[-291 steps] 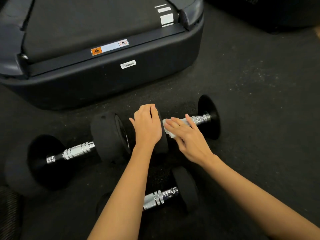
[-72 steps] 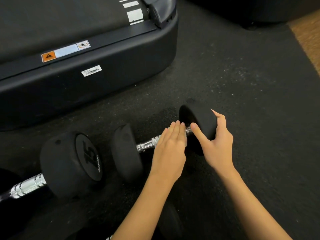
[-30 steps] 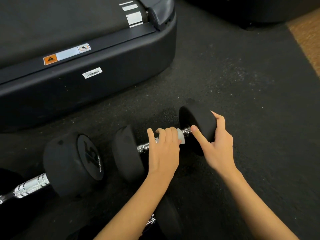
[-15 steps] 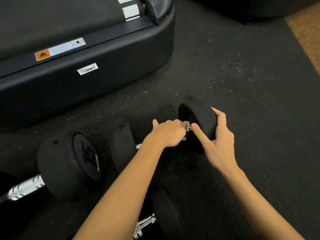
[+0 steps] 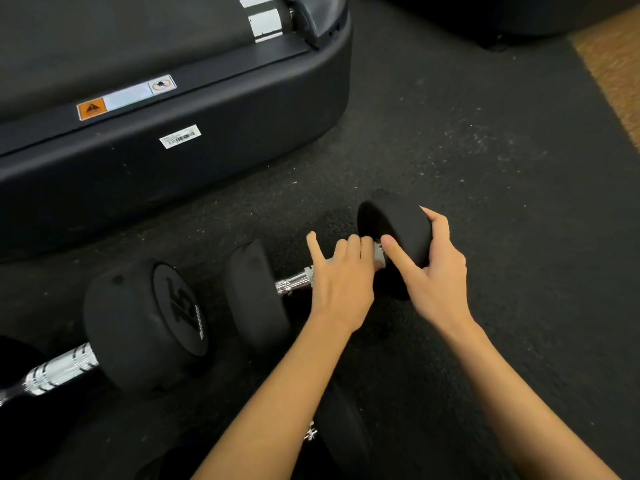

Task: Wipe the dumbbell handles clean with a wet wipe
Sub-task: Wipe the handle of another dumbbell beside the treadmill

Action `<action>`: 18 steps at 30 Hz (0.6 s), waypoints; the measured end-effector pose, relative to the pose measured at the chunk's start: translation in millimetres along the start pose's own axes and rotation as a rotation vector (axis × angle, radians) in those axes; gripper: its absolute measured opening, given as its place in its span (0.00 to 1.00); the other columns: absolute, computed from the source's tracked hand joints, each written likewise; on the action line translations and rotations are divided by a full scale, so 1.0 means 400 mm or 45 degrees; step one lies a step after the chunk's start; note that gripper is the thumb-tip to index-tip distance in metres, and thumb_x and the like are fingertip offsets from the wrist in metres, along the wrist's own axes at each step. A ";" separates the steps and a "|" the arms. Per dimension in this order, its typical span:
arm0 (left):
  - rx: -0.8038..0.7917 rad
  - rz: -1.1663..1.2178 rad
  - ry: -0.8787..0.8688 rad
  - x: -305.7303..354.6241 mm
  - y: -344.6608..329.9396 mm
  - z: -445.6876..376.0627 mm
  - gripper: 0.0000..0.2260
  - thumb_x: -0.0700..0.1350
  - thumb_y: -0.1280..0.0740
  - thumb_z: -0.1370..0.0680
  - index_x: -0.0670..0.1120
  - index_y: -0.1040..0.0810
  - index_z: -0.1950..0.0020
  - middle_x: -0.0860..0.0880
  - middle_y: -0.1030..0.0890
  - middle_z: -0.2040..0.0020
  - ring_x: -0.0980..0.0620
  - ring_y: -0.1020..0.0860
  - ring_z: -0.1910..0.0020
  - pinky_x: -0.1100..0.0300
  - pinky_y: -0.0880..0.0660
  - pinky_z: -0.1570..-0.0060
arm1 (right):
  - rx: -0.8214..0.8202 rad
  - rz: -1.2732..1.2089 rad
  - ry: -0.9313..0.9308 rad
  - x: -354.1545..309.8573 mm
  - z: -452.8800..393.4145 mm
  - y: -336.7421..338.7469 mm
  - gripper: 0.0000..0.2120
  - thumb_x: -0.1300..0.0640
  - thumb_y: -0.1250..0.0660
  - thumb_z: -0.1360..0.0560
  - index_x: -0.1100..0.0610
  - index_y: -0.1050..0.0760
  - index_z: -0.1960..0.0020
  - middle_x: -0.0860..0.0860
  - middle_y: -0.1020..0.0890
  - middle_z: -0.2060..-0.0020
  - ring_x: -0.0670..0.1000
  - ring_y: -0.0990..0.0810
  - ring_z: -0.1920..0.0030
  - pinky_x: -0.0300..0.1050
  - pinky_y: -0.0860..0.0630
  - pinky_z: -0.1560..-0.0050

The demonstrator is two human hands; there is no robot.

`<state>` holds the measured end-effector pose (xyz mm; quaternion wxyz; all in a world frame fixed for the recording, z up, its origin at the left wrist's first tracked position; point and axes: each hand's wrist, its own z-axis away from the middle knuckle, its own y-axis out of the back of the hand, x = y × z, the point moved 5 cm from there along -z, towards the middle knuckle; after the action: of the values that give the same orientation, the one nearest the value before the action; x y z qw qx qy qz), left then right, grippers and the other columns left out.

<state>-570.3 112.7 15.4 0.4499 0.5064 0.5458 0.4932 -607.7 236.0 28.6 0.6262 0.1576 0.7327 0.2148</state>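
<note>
Below both wrists, at the near edge of view, a third dumbbell (image 5: 341, 431) lies mostly hidden under the left forearm; only one black head and a sliver of chrome show. Right of the right hand (image 5: 434, 271), the black rubber floor (image 5: 502, 202) is open out to a tan strip (image 5: 616, 64) at the frame's far right corner.

The left hand (image 5: 341, 280) is curled over the chrome handle (image 5: 296, 282) of the small dumbbell (image 5: 258, 299), fingers closed toward its right end, index finger raised and straight. A small pale patch beside those fingers, against the right head, is probably the wet wipe (image 5: 378, 253) (most of it is covered, so its extent cannot be told). The right hand is spread around the dumbbell's right head (image 5: 398, 233): thumb on the inner face near the handle, fingers wrapped over the outer rim.

Left of the left hand, the dumbbell's other head stands close to a larger dumbbell (image 5: 145, 323) marked 15, whose handle and far head are cut off by the frame edge; whether the two touch cannot be told.

Beyond both hands, past a band of bare floor, sits the dark rear base of a treadmill (image 5: 207, 150) with its labels.
</note>
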 end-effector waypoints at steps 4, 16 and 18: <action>-0.282 0.102 -0.024 -0.035 0.033 -0.045 0.06 0.46 0.47 0.17 0.51 0.33 0.52 0.54 0.25 0.60 0.52 0.25 0.60 0.29 0.55 0.31 | -0.008 0.004 0.011 -0.005 -0.003 0.000 0.29 0.37 0.32 0.27 0.45 0.37 0.32 0.41 0.21 0.47 0.46 0.20 0.48 0.53 0.22 0.46; 0.062 -0.132 -0.107 -0.008 -0.010 0.001 0.11 0.46 0.48 0.19 0.45 0.27 0.47 0.51 0.27 0.59 0.50 0.25 0.59 0.32 0.45 0.29 | 0.005 0.040 0.026 -0.003 0.003 0.002 0.28 0.40 0.32 0.26 0.47 0.37 0.31 0.40 0.23 0.47 0.45 0.22 0.48 0.49 0.24 0.46; 0.066 -0.117 -0.137 -0.014 -0.006 -0.007 0.10 0.49 0.45 0.19 0.47 0.26 0.46 0.52 0.26 0.58 0.51 0.24 0.60 0.32 0.49 0.30 | 0.005 0.038 0.024 -0.001 0.004 0.003 0.28 0.40 0.31 0.26 0.47 0.37 0.31 0.39 0.23 0.48 0.44 0.22 0.49 0.47 0.24 0.46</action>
<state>-573.0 106.7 13.3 0.4876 0.5181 0.5560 0.4297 -606.0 237.0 29.1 0.6158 0.1678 0.7365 0.2243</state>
